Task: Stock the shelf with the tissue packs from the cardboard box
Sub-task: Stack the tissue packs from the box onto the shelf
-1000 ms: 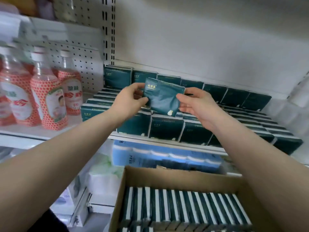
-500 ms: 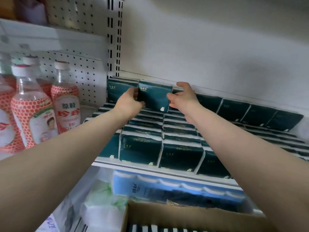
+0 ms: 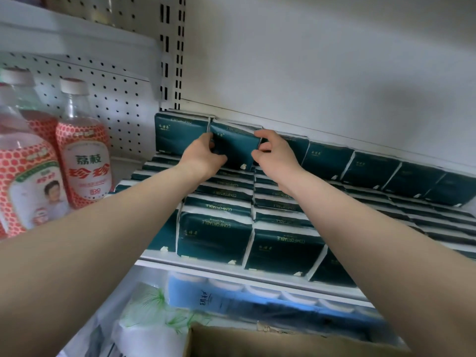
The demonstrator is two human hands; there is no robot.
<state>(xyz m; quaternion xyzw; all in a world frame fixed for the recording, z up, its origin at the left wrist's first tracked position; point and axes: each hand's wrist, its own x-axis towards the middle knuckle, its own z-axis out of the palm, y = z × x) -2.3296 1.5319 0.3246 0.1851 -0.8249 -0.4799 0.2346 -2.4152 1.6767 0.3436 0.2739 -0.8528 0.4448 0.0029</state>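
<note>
A dark green tissue pack (image 3: 235, 146) stands upright in the back row of the shelf (image 3: 231, 273), second from the left. My left hand (image 3: 203, 157) grips its left edge and my right hand (image 3: 273, 155) pinches its right edge. Several rows of the same green packs (image 3: 216, 235) fill the shelf in front of and beside it. Only the far rim of the cardboard box (image 3: 257, 341) shows at the bottom; its contents are out of view.
Red-patterned drink bottles (image 3: 82, 150) stand on the neighbouring shelf to the left, before a pegboard panel (image 3: 108, 94). Blue tissue bundles (image 3: 244, 302) and white-green wrapped rolls (image 3: 149, 323) lie on the shelf below. A white back wall rises behind the packs.
Both hands carried the green pack from above the front rows back and down into the back row. The view tilted up, so the box's contents dropped out of sight.
</note>
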